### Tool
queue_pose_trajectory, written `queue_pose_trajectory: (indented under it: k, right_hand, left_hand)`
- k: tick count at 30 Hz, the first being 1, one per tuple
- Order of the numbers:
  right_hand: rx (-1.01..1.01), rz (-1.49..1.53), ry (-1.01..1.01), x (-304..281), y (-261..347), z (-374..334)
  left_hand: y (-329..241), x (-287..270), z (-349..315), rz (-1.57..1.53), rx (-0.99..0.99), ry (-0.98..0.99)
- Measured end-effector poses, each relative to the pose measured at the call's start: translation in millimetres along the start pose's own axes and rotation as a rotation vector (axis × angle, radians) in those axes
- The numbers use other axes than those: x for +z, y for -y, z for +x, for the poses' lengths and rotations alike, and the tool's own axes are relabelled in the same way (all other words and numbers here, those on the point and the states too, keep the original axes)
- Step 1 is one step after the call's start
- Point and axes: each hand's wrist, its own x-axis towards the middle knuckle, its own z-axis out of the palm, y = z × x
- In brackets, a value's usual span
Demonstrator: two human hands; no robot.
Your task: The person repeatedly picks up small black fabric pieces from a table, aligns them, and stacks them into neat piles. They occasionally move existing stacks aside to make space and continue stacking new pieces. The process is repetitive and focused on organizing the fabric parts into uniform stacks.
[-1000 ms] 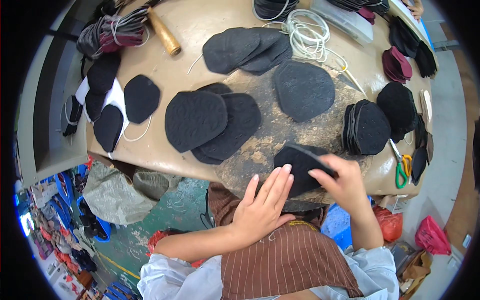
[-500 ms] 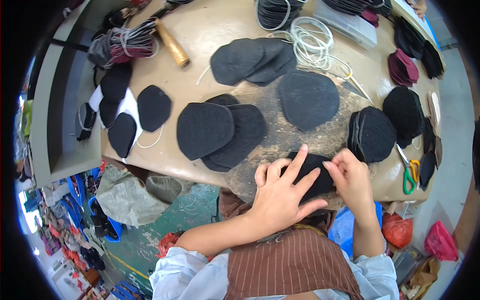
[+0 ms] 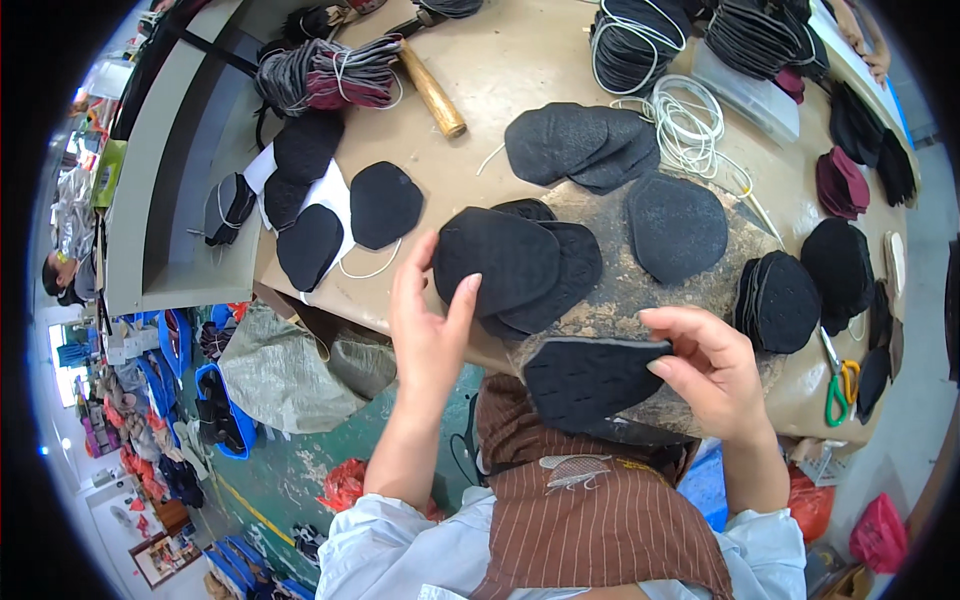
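Between the thumb and fingers of my right hand (image 3: 718, 370), a black rounded fabric piece (image 3: 590, 385) is pinched by its right corner. It is tilted up above the near edge of a worn, scuffed board (image 3: 610, 300). My left hand (image 3: 430, 325) has its thumb and fingers spread at the left edge of a small pile of black rounded pieces (image 3: 500, 262). The thumb tip overlaps the top piece; whether it presses on it I cannot tell. A single dark piece (image 3: 678, 228) lies flat on the board, beyond my right hand.
Green-and-orange scissors (image 3: 842, 385) and a black stack (image 3: 785, 305) are at right. White cord (image 3: 690, 125) coils behind overlapping black pieces (image 3: 580, 145). A wooden handle (image 3: 432, 90) lies beside a tied bundle (image 3: 325, 75). More black pieces (image 3: 385, 205) are at left.
My right hand has lifted the black piece off the board and tilted it. My left hand has let go of it and moved left to the small pile. The view has shifted.
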Motion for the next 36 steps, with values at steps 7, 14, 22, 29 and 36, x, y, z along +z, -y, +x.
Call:
queue_pose_trajectory:
  k: [7,14,22,29,36]
  right_hand:
    - [-0.247,-0.706,0.009,20,-17,66]
    - [-0.264,-0.721,0.138,26,-22,72]
    - [-0.298,-0.579,0.120,19,-40,56]
    - [-0.354,-0.546,0.160,22,-38,56]
    - [-0.365,-0.595,0.003,19,-28,50]
  left_hand:
    - [-5,1,-39,-0.163,0.146,0.060]
    - [10,19,-77,-0.567,0.070,0.076]
    - [5,22,-74,-0.438,0.204,-0.004]
    - [6,16,-64,-0.319,0.294,0.028]
    - [-5,8,-32,-0.350,0.070,0.068]
